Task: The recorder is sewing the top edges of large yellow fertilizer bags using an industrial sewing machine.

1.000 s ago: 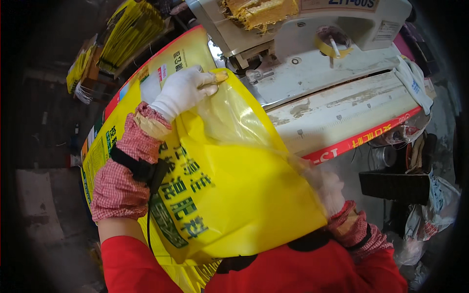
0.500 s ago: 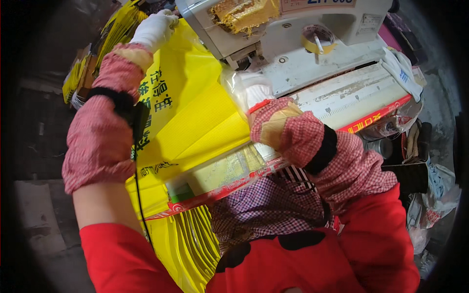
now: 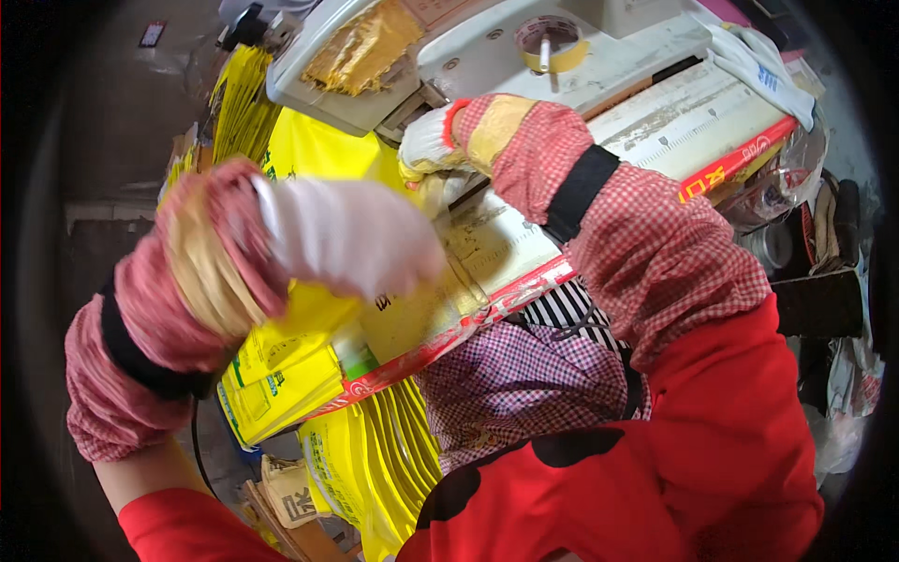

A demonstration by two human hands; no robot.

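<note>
The right hand [image 3: 429,142], in a white glove with a red checked sleeve cover behind it, sits at upper centre of the frame. Its fingers are curled down and closed on the top edge of a yellow bag [image 3: 318,150], pinning it just below the grey machine head [image 3: 375,56]. The bag runs from that grip down and left across the surface [image 3: 655,140], a pale bench with a red front edge, and hangs over that edge at lower left.

The left hand [image 3: 351,234] is at centre left, blurred, also in a white glove with a pink checked sleeve cover and a black band at the forearm. It hovers over the bag's middle; whether it is open, or holding anything, I cannot tell through the blur.

Further out, a roll of yellow tape [image 3: 548,42] stands on the machine top at upper centre. A white cloth [image 3: 758,61] lies at the upper right of the surface. A stack of yellow bags [image 3: 375,468] stands on edge below the surface at lower centre, and more yellow bags [image 3: 239,103] sit at upper left beside the machine. A checked apron [image 3: 524,384] and red sleeves [image 3: 712,450] fill the lower right.
</note>
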